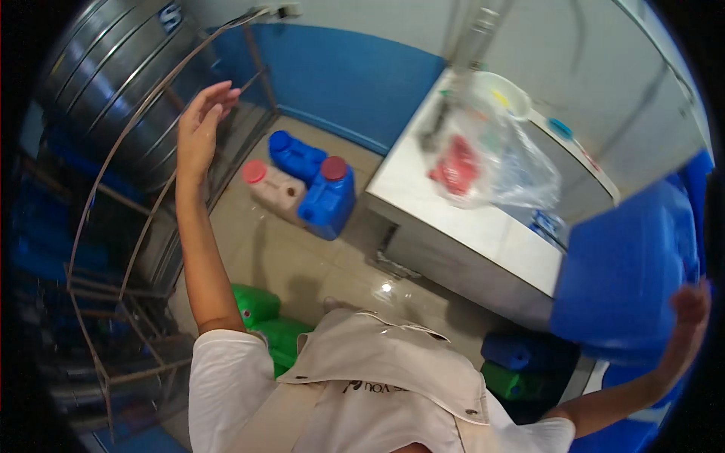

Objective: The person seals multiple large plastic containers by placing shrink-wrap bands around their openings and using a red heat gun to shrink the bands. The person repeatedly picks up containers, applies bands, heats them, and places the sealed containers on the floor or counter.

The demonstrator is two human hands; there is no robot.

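My left hand (202, 124) is raised at the upper left, in front of a metal frame (151, 102) and a ribbed steel tank (113, 90). Its fingers are stretched out with the thumb apart, and it holds nothing. Far to the right, my right hand (689, 309) appears over or beside a large blue plastic container (619, 264). Blur hides its fingers, so I cannot tell whether it touches the container. On the floor ahead stand two blue jugs (328, 208), one with a dark red cap, and a whitish jug (273, 189) with a pink-red cap.
A white tiled counter (408, 170) carries a clear plastic bag (521, 170) with something red inside, a pale basin (502, 94) and a blue brush-like item (560, 128). Green containers (283, 340) stand near my left side. Dark blue and green jugs (521, 355) lie below the counter's right end.
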